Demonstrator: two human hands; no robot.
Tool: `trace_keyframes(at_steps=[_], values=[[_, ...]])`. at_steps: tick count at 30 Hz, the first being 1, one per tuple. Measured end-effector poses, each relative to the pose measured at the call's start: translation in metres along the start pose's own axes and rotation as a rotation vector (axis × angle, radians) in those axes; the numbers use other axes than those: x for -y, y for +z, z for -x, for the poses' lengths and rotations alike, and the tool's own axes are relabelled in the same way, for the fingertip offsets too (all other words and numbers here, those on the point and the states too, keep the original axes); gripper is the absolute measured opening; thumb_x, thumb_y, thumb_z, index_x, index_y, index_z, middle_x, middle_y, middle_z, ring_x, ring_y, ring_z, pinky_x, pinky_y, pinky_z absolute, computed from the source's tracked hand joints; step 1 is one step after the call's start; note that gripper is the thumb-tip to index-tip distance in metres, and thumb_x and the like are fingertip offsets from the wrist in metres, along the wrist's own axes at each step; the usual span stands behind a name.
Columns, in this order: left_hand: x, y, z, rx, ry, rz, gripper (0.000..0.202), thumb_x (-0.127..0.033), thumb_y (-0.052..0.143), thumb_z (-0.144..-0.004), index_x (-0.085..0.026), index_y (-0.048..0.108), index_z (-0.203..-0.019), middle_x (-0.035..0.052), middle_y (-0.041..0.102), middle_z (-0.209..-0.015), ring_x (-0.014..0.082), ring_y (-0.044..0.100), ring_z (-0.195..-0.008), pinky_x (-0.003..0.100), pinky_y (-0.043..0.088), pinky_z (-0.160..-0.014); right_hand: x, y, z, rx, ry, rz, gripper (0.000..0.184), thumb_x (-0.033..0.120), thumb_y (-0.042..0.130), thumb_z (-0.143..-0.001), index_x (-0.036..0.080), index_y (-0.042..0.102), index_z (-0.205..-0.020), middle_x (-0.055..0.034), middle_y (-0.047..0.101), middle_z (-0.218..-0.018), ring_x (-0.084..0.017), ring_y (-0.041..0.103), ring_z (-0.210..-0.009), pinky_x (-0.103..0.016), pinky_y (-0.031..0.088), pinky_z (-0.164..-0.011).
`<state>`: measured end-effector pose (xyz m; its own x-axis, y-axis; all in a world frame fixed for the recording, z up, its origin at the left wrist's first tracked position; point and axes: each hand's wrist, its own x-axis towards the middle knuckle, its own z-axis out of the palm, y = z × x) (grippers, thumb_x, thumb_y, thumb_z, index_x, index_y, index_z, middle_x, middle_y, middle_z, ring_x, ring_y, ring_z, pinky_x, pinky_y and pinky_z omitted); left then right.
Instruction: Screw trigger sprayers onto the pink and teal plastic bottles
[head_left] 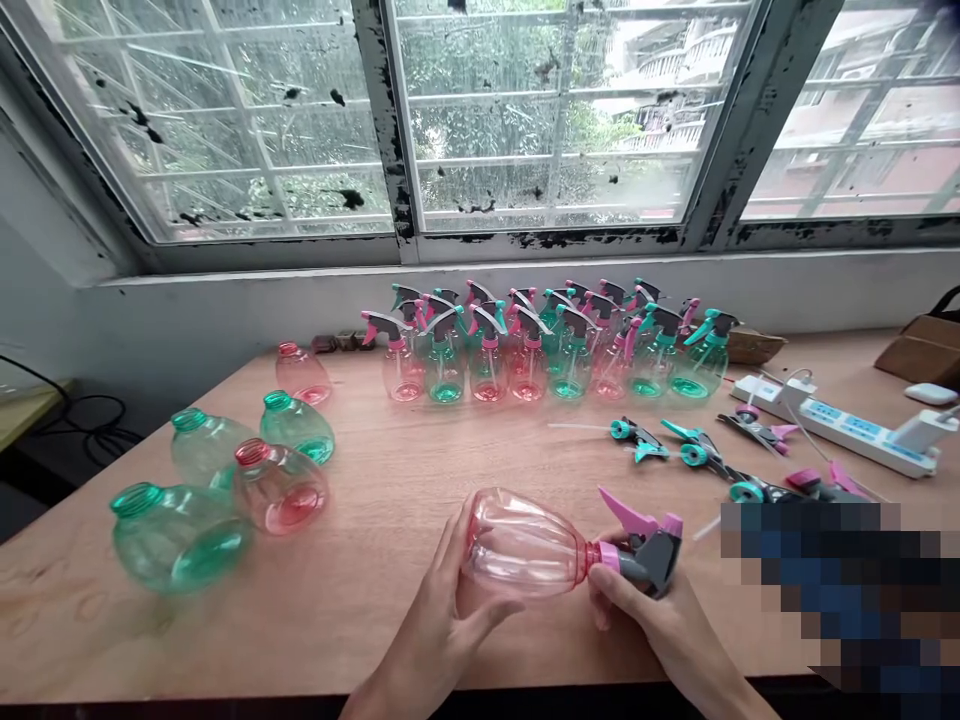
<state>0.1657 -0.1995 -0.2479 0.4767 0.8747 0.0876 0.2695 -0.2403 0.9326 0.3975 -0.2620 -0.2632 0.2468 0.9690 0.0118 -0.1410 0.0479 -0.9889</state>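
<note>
A clear pink spray bottle (525, 540) lies on its side just above the table's near edge, its neck pointing right. My left hand (450, 590) cups the bottle's base, with the thumb underneath. At the neck, my right hand (645, 610) has its thumb and fingers closed on the pink collar of the grey-and-pink trigger sprayer (652, 550). The sprayer sits on the bottle's mouth; how tightly it is screwed on I cannot tell. Its pink trigger points up and left.
Open green bottles (180, 535) and pink bottles (281, 490) stand on the left. Assembled spray bottles (487, 360) line the back. Loose trigger sprayers (705, 455) lie at right, near a white power strip (840, 420). A pixelated patch covers the right front.
</note>
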Motion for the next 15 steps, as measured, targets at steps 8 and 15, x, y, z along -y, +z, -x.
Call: trace_keyframes(at_steps=[8, 15], values=[[0.008, 0.003, 0.004, 0.014, -0.066, 0.315, 0.111, -0.054, 0.068, -0.087, -0.027, -0.012, -0.159, 0.0113, 0.01, -0.171, 0.0283, 0.017, -0.156, 0.049, 0.016, -0.127, -0.002, 0.0, 0.002, 0.059, 0.001, -0.018, 0.035, 0.045, 0.078, -0.081, 0.023, 0.062, -0.102, 0.0029, 0.068, -0.055, -0.017, 0.059, -0.051, -0.031, 0.044, -0.056], [-0.003, 0.001, 0.001, 0.017, -0.037, 0.156, 0.091, -0.043, 0.073, -0.088, -0.029, 0.018, -0.159, 0.0084, 0.035, -0.163, 0.0314, 0.031, -0.15, 0.051, 0.019, -0.127, -0.003, -0.001, -0.002, 0.018, -0.01, -0.047, 0.035, 0.046, 0.077, -0.082, 0.02, 0.061, -0.1, 0.0022, 0.069, -0.054, -0.016, 0.058, -0.047, -0.029, 0.043, -0.053]])
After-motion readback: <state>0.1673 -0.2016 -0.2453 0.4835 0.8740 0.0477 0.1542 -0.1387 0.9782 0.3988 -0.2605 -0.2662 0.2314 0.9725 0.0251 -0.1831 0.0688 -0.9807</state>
